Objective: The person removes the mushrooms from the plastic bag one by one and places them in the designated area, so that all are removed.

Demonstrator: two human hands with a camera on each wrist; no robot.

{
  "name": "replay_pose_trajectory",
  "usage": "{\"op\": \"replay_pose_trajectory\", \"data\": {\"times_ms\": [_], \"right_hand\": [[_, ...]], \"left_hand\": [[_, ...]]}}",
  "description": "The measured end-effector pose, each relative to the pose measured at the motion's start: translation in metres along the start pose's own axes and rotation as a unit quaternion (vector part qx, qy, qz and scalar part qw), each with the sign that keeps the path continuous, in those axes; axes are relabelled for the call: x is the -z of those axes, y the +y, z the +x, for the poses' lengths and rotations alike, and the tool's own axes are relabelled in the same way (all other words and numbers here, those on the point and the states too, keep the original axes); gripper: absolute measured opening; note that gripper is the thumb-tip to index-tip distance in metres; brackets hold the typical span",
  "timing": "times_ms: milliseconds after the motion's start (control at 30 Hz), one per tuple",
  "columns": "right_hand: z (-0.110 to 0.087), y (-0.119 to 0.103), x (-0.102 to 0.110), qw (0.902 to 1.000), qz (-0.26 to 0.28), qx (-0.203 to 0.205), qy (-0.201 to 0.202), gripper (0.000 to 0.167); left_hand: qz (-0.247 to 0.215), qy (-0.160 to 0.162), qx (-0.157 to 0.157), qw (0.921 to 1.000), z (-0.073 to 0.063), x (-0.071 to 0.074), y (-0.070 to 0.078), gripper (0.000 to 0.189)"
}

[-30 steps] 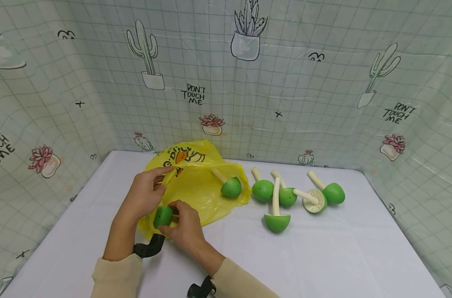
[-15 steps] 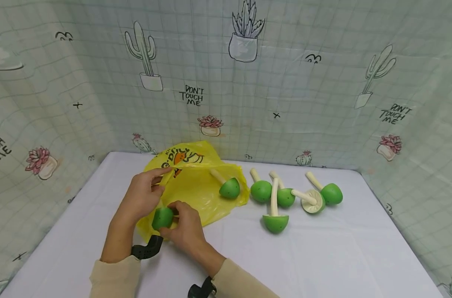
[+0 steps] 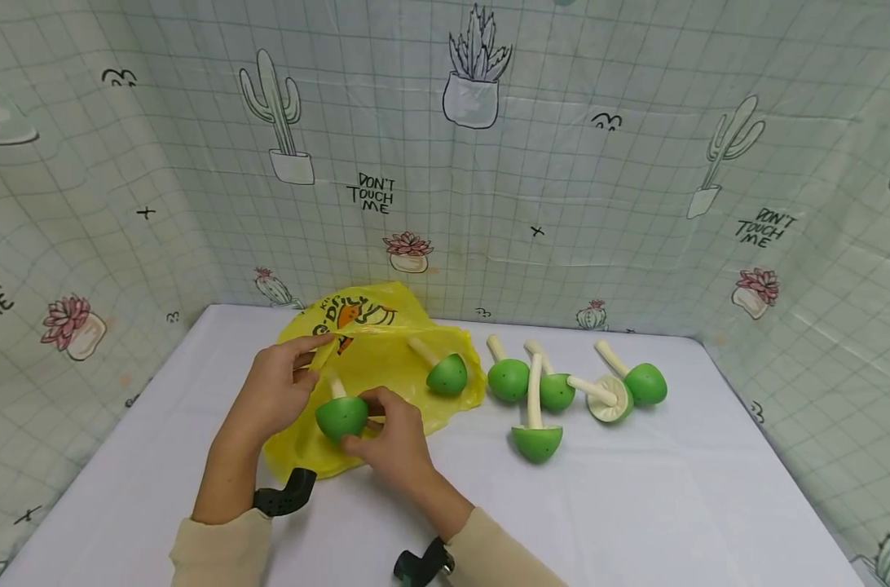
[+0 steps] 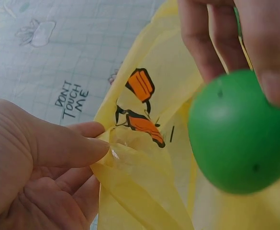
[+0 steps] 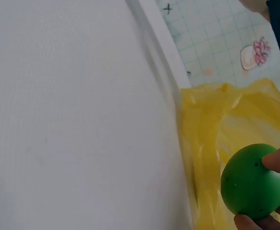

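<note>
In the head view a yellow plastic bag [image 3: 386, 321] printed with black and orange marks lies at the left back of the table. My left hand [image 3: 278, 390] pinches the edge of its mouth between thumb and finger, as the left wrist view of the bag [image 4: 144, 177] also shows. My right hand [image 3: 395, 434] grips a toy mushroom [image 3: 342, 418] by its green cap, the pale stem pointing away at the bag's opening. Black dots mark that cap [image 5: 250, 179] in the right wrist view. Another green mushroom [image 3: 447, 375] lies at the bag's right side, its stem toward the back.
Several more green-capped mushrooms [image 3: 536, 443] lie right of the bag on the white table [image 3: 636, 497], one [image 3: 610, 399] with its pale underside showing. A patterned cloth [image 3: 533, 187] hangs behind and at both sides. Black wrist cameras [image 3: 287, 493] sit under both wrists.
My right hand has shifted slightly right with its mushroom, and the cap has turned so that the stem now shows. The left hand keeps its pinch on the bag. The whole view has drifted a little.
</note>
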State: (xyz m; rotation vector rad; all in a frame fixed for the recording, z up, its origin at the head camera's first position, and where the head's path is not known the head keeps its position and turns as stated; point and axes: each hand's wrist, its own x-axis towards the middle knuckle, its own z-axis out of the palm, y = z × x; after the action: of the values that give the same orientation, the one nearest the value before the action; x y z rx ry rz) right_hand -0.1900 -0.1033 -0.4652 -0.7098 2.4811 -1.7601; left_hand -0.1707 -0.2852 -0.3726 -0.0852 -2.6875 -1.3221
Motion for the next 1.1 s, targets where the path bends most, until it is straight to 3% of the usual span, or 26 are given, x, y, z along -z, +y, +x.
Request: {"op": "replay_pose_trajectory", "data": {"times_ms": [333,1100], "right_hand": [[-0.010,-0.002,0.031,0.9998,0.019,-0.003,0.007,0.046],[-0.044,-0.024,0.090,0.9977,0.014,0.059,0.031,0.052]], "left_hand": [[0.010,-0.006,0.007,0.9999,0.001,-0.001,0.001,0.057],[0.014,-0.004,-0.002,0.9999,0.000,-0.002,0.002,0.056]]}}
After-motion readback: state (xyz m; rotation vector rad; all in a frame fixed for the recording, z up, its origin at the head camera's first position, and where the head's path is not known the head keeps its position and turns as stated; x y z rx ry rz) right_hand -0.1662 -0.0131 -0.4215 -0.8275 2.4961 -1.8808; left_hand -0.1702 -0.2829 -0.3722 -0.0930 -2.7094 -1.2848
